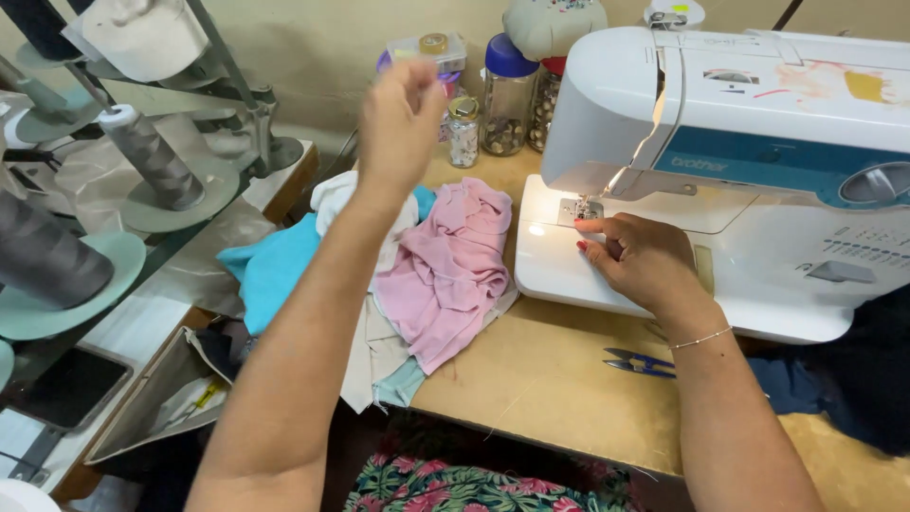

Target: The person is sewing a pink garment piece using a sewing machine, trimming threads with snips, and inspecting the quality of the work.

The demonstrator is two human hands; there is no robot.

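My left hand (400, 118) is raised above the table, fingers pinched together, blurred; whether it pinches a thread I cannot tell. My right hand (640, 258) rests on the bed of the white sewing machine (758, 104), fingertips close to the needle and presser foot (580, 207), which is lit by the machine's lamp. A pile of cloth lies left of the machine: a pink piece (455, 265) on top, a turquoise piece (275, 265) and white pieces (374, 351) beneath.
Small thread snips (637, 362) lie on the wooden table (540, 379). Jars of buttons (507, 90) stand at the back. Grey thread cones (152, 156) on a rack fill the left. Dark cloth (853, 379) lies at the right.
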